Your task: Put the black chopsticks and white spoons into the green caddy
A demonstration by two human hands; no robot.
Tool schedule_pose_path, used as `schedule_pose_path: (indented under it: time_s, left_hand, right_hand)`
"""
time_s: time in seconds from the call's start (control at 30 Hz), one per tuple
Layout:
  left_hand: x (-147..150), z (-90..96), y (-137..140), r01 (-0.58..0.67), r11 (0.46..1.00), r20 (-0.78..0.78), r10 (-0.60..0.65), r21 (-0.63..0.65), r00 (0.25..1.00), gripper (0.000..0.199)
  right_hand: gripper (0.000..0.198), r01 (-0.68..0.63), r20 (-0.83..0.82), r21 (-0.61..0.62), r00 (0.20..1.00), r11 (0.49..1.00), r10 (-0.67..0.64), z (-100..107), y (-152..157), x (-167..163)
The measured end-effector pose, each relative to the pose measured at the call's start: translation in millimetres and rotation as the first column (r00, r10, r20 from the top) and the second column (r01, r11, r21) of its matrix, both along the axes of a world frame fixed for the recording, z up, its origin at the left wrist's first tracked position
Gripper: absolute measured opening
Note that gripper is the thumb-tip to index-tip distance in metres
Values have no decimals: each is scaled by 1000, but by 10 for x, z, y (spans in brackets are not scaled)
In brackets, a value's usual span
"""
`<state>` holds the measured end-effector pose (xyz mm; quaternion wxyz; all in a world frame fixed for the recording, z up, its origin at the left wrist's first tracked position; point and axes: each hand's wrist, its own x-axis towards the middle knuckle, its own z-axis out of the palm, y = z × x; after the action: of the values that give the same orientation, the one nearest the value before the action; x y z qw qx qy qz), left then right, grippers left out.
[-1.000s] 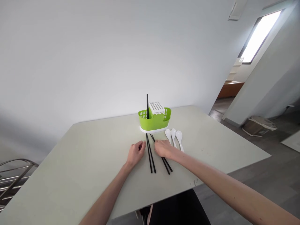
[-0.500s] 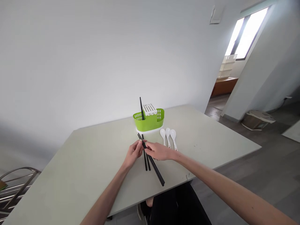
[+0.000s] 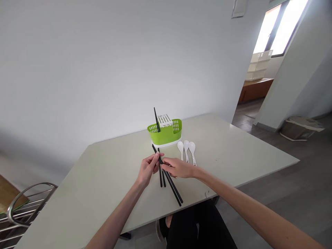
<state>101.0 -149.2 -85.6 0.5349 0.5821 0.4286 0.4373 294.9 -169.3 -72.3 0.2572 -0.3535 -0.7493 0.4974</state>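
Observation:
My left hand [image 3: 149, 167] is closed, pinching a pair of black chopsticks [image 3: 173, 186] near their thin upper ends. Just below and to the right, my right hand [image 3: 177, 167] also closes its fingers round the same pair; their thick ends point toward the table's front edge. Two more black chopsticks [image 3: 160, 178] lie on the table beneath the hands, partly covered. Behind stands a green cutlery basket [image 3: 163, 137] with a white slatted top and white base. Black chopsticks [image 3: 156, 119] lean upright in its left compartment.
Three white spoons [image 3: 186, 147] lie side by side right of the hands, handles partly hidden by my right hand. The pale table [image 3: 116, 173] meets the wall at the back. A metal rack [image 3: 31, 204] stands at the left, a lidded bin [image 3: 301, 128] on the floor at right.
The held chopsticks' thick ends have spread slightly apart, where they were together before. Both hands keep nearly the same place. The view has shifted a little.

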Motion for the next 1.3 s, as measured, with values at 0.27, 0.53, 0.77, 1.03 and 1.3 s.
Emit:
schedule_pose_path:
  time_s: [0.27, 0.53, 0.77, 1.03, 1.3]
  left_hand:
    - [184, 57, 16, -5, 1000, 9, 5, -15, 1000, 54]
    - [111, 410, 297, -57, 990, 41, 53, 131, 998, 48]
    - [-404, 1141, 1032, -372, 839, 158, 337, 398, 928, 47]
    - [-375, 1377, 1841, -485, 707, 47, 541, 515, 840, 43]
    - [-136, 1054, 2271, -326, 719, -220, 553, 614, 804, 45]
  right_hand:
    - [26, -51, -17, -50, 999, 997, 50, 44, 17, 157]
    - [39, -93, 14, 3, 996, 996, 93, 6, 25, 631]
    - [51, 324, -72, -4, 943, 946, -324, -600, 152, 1604]
    - [49, 497, -118, -103, 854, 862, -506, -988, 282, 1777]
    - [46, 486, -152, -133, 851, 864, -503, -993, 272, 1792]
